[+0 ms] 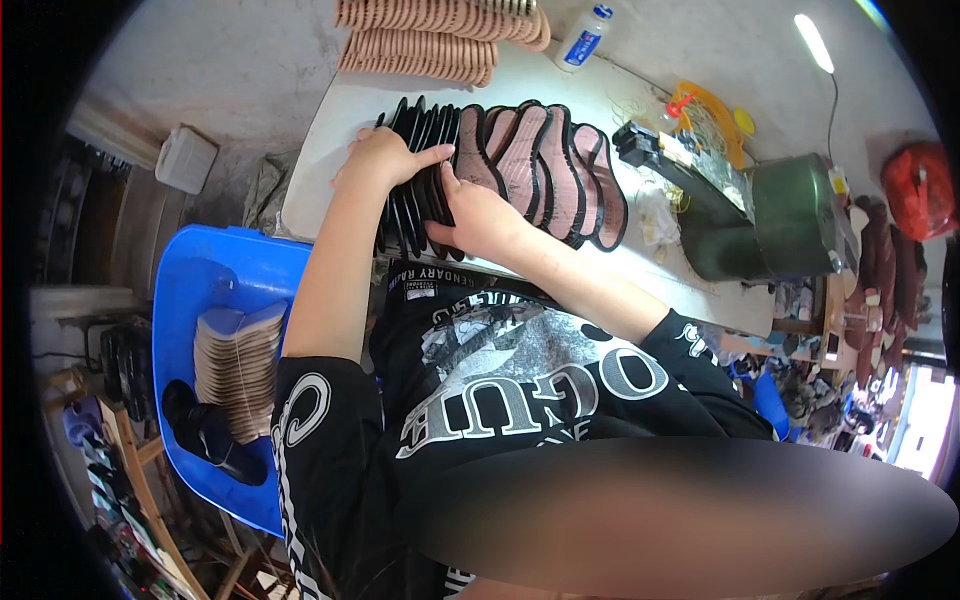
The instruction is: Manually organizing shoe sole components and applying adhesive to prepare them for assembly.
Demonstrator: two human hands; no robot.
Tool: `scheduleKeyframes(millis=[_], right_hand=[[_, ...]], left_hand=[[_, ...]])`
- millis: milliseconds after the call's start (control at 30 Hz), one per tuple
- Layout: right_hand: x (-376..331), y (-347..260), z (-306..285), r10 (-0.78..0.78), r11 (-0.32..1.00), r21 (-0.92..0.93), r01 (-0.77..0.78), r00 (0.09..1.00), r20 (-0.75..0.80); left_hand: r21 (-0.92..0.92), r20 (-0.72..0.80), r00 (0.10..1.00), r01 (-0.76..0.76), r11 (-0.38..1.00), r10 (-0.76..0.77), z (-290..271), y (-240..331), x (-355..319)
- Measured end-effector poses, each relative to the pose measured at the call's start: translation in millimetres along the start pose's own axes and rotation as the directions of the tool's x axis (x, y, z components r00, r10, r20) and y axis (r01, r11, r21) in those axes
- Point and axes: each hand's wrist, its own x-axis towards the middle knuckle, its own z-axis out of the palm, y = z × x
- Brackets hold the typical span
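A row of black-edged shoe soles (412,215) stands on edge, packed close together, at the near left of the white table. Around the far left end of this row my left hand (382,160) is closed, its thumb reaching right over the top edges. My right hand (482,215) grips the row from the right, thumb low and index finger near the left thumb. Parts of the fingers of both hands are hidden among the soles. Just right of the row, several pinkish soles with black rims (555,165) lean over one another like fanned cards.
Beige soles (415,57) are lined up at the table's back, beside a white bottle with a blue label (584,38). A dark green sewing machine (755,215) stands right, near a yellow basket (710,115). A blue tub (205,262) with pale stacked soles sits at left.
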Motion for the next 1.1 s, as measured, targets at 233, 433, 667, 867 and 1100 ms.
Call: scheduleKeyframes(millis=[233,433,667,867,1100], right_hand=[[-55,38,-39,0.037,0.981,-0.149,-0.121,0.881,-0.472],[-56,53,-21,0.129,0.864,-0.367,-0.345,0.855,-0.502],[-30,46,-24,0.221,0.965,0.221,-0.139,0.885,-0.410],[-23,51,-18,0.380,0.672,0.741,-0.006,0.861,-0.338],[-23,31,-27,0.563,0.173,0.934,-0.314,0.809,0.168]], left_hand=[[0.037,-0.106,0.994,0.016,0.999,-0.012,14,17,-14],[0.075,-0.150,0.989,0.001,0.997,0.010,14,30,-17],[0.082,-0.133,0.991,-0.008,0.997,0.019,8,30,-11],[0.008,-0.147,0.983,-0.109,0.994,0.109,9,11,7],[0.026,-0.194,0.967,-0.161,0.987,0.163,13,7,1]])
